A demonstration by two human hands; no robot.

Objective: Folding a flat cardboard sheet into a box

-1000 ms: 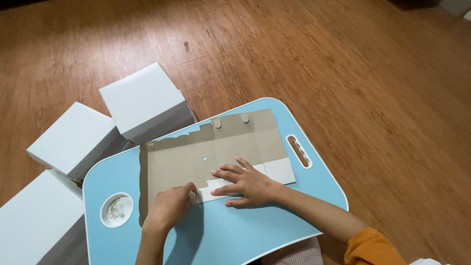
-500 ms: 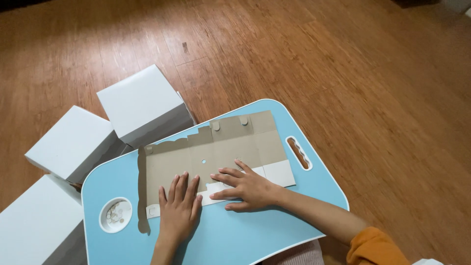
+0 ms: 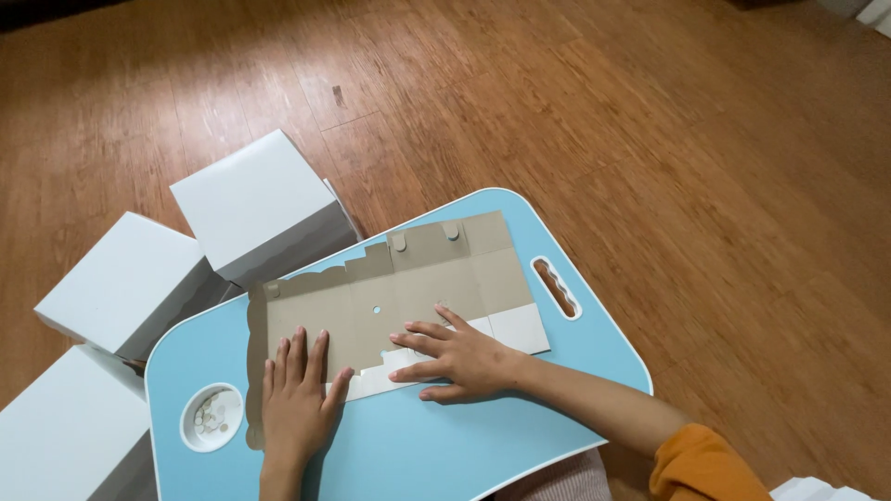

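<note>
A flat, unfolded cardboard box blank (image 3: 408, 278), brown side up with a white folded strip along its near edge, lies on a light blue lap tray (image 3: 483, 445). My left hand (image 3: 295, 394) lies flat with fingers spread on the blank's near left corner. My right hand (image 3: 455, 357) presses palm down on the near middle of the blank, over the white strip. Neither hand grips anything.
A round cup recess (image 3: 212, 417) in the tray's left corner holds several small pale discs. A handle slot (image 3: 555, 287) is at the tray's right end. Three white boxes (image 3: 255, 199) (image 3: 121, 278) (image 3: 65, 436) stand on the wooden floor (image 3: 650, 139) to the left.
My left hand has gone from curled over the folded edge to lying flat with fingers spread on the blank's left part. My right hand stays pressed in place.
</note>
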